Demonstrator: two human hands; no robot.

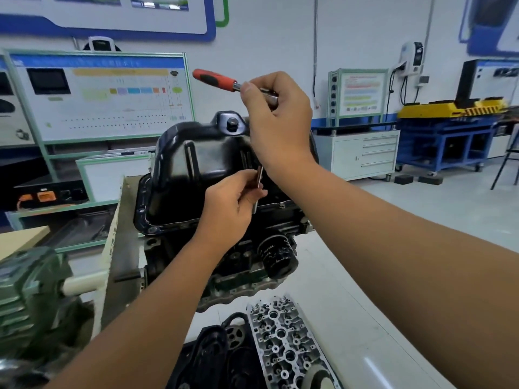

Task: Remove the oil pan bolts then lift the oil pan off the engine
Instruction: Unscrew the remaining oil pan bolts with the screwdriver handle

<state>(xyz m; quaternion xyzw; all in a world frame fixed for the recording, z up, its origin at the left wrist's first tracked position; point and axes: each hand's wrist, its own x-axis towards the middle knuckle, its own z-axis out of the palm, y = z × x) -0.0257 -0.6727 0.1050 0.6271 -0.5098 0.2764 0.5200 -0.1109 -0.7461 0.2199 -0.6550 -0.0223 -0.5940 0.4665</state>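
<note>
A workshop with training boards behind. The oil pan point(196, 164) sits atop the upturned engine point(247, 265), still seated. The right hand point(278, 122) grips a ratchet point(219, 78); the left hand point(233, 206) pinches an extension bar point(257, 189), probably steadying it onto a flange bolt.

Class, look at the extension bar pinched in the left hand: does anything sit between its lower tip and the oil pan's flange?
Nothing visible does. The left hand pinches the extension bar just above the oil pan flange; the right hand holds the ratchet higher up.
</note>
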